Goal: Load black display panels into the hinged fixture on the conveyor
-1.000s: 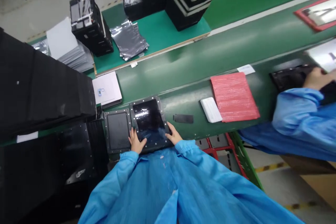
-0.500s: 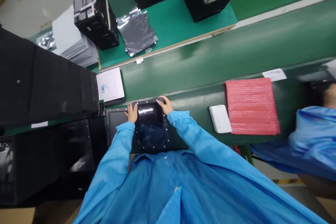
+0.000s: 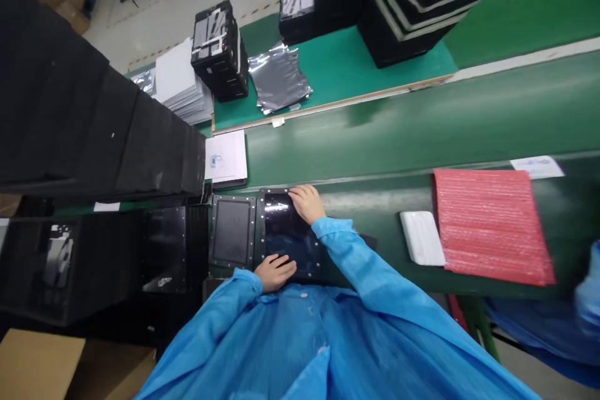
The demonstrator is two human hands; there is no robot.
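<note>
A worker in a blue smock [image 3: 295, 350] keeps two bare hands on a glossy black panel [image 3: 295, 240], which lies flat at the near edge of a green bench [image 3: 375, 200], its rim dotted with pale spots. Taking the panel as the clock's centre, the left hand [image 3: 276, 272] rests at 7 o'clock, palm down on the near edge, fingers stretched out with slight gaps and pinching nothing. The right hand [image 3: 307, 203] covers the far corner at 1 o'clock, fingers pressed close together; whether they pinch the rim cannot be told. At 9 o'clock, just beside, lies a matte framed panel [image 3: 233, 231]. A dark strip [image 3: 369, 241] shows past the right sleeve at 3 o'clock; farther along that line, a white pad [image 3: 422, 239] sits just beside ribbed red sheets [image 3: 490, 225]. A white paper [image 3: 229, 156] bearing a small blue picture lies between 10 and 11 o'clock, with silver bags [image 3: 281, 78] across the bench at 12, a black block [image 3: 220, 53] at 11 and tall dark stacks [image 3: 103, 119] at 10 o'clock
</note>
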